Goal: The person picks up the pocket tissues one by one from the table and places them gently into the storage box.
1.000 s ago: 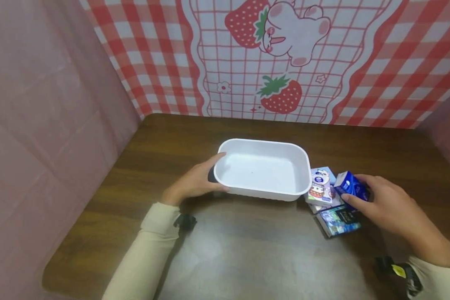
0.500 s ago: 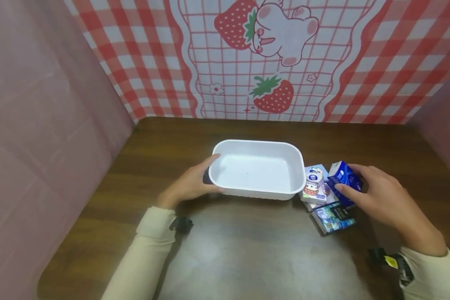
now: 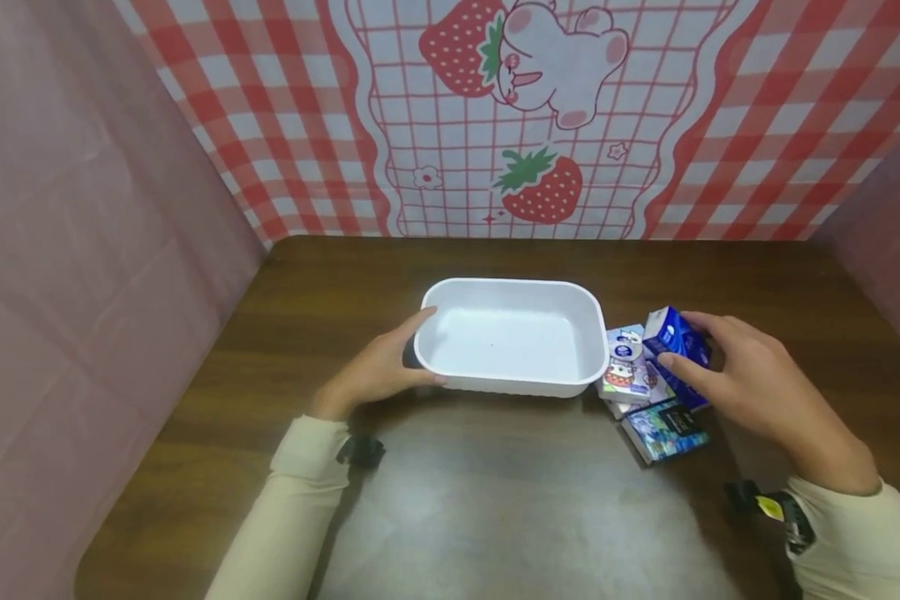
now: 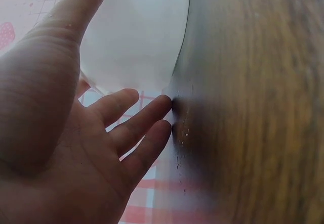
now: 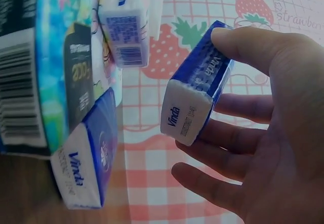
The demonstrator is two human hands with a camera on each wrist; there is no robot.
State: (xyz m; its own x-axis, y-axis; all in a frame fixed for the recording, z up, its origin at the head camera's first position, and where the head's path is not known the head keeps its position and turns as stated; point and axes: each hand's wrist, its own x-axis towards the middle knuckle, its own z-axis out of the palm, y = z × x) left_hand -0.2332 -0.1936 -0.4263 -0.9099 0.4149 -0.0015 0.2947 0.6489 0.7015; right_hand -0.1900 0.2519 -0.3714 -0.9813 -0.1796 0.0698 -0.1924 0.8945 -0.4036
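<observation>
My right hand (image 3: pixel 765 383) pinches a blue and white Vinda tissue pack (image 3: pixel 670 333) between thumb and fingers, tilted above other tissue packs. In the right wrist view a second blue Vinda pack (image 5: pixel 81 171) lies low beside a colourful, painting-like pack (image 3: pixel 663 429) marked "Face". Cartoon-printed tissue packs (image 3: pixel 625 367) lie right at the right end of a white plastic basin (image 3: pixel 513 350), which has nothing in it. Around the basin's left end spreads my left hand (image 3: pixel 375 367), index finger and thumb at its rim. In the left wrist view its other fingers (image 4: pixel 139 120) are loose and nearly straight.
Everything stands on a dark wooden table (image 3: pixel 495 492). Behind it hangs a red and white checked cloth (image 3: pixel 292 125) with strawberries. A pale pink curtain (image 3: pixel 82 250) runs along the left side.
My right hand has lifted the blue tissue pack slightly away from the other packs, further back. The left hand stays at the basin; the head view has shifted a little.
</observation>
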